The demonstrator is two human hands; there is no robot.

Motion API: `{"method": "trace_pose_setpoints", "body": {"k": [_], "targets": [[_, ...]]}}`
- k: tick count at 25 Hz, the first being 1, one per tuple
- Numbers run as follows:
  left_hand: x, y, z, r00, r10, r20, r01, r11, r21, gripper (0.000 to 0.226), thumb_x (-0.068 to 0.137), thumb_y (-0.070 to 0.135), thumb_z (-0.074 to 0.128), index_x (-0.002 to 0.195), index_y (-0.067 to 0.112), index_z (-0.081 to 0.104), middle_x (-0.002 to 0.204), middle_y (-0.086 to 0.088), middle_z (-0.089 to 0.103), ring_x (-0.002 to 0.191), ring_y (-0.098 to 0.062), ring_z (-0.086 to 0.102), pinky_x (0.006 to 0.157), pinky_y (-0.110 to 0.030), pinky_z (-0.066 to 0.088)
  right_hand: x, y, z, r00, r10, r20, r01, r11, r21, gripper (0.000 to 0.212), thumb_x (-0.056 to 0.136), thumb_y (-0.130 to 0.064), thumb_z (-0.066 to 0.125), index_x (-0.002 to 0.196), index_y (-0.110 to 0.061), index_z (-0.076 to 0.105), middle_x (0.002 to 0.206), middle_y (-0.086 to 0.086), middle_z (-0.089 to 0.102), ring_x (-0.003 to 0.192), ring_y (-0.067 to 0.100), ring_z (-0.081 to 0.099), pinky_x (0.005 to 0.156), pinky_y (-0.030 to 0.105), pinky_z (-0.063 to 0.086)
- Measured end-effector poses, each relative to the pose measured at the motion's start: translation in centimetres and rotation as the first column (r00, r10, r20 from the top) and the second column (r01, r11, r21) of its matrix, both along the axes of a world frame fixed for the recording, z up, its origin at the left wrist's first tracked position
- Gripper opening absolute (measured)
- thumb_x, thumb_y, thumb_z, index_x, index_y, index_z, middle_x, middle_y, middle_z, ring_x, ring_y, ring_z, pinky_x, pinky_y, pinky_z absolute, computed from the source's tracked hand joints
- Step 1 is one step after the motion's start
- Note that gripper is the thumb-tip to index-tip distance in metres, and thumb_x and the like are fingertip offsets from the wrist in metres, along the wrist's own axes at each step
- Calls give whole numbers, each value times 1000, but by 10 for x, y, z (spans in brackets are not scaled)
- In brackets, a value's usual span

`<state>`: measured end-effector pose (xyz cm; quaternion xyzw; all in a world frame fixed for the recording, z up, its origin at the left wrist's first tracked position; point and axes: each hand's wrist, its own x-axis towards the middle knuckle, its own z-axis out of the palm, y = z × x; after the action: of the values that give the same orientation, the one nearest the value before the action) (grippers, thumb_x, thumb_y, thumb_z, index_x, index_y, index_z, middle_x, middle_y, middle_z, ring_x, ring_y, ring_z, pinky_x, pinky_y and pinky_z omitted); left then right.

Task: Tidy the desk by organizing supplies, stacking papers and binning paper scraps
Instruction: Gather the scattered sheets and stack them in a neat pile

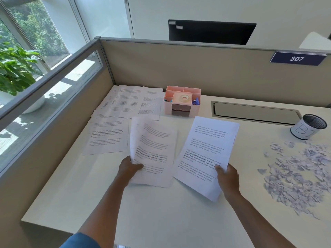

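The left hand [129, 167] pinches a thin, floppy sheaf [154, 151] above the surface [161, 212]; the right hand [228, 178] pinches a stack [207, 154]. Light sheets probably slide, so a lower-edge grip suits.

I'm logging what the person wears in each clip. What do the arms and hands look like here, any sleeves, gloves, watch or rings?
Both hands are bare: no gloves on the left hand or the right hand, and no watch, bracelet or ring shows. Both forearms are uncovered to the frame's bottom edge. The only clothing visible is a blue sleeve on the upper left arm, at the lower edge.
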<state>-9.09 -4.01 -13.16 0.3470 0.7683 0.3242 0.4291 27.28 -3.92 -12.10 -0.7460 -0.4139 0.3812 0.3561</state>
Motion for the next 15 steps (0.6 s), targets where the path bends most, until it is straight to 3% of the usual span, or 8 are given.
{"method": "trace_pose_setpoints", "body": {"k": [2,4,9,12,15], "targets": [[-4,-3,6,956,66,284,-95,991,90,29,79,-1,78,103,13,69,106,-10,76,97,-28,73,80,-36,59,-1,3,1,999,28,-15,-28,1000,0,12,91,-22,56,84,-28,63,86,-13,69,83,19,65,69,31,48],[-8,-3,14,912,95,398,-168,974,154,28,81,0,78,103,16,70,102,-4,78,96,-25,74,73,-30,60,-2,7,2,999,43,-17,-43,999,3,10,91,-22,56,86,-28,64,88,-13,69,85,19,65,69,31,47],[-7,1,38,811,-5,585,-156,962,225,46,81,8,76,125,11,64,119,-6,74,108,-27,71,90,-41,57,-8,15,2,987,86,-138,-85,996,9,13,92,-20,59,94,-29,67,95,-10,72,91,20,68,78,36,53],[12,-6,46,798,-147,584,15,974,225,55,76,9,81,128,8,63,122,-11,72,110,-30,70,91,-44,58,-23,17,4,933,121,-338,-124,992,15,15,94,-13,62,99,-25,70,101,-5,74,94,21,70,88,41,56],[36,-12,47,865,-177,470,103,978,180,67,64,11,88,125,5,63,120,-16,72,108,-33,70,92,-44,59,-33,18,9,848,134,-512,-150,989,10,18,94,-11,64,110,-14,70,108,5,74,96,27,70,86,42,56]]}}
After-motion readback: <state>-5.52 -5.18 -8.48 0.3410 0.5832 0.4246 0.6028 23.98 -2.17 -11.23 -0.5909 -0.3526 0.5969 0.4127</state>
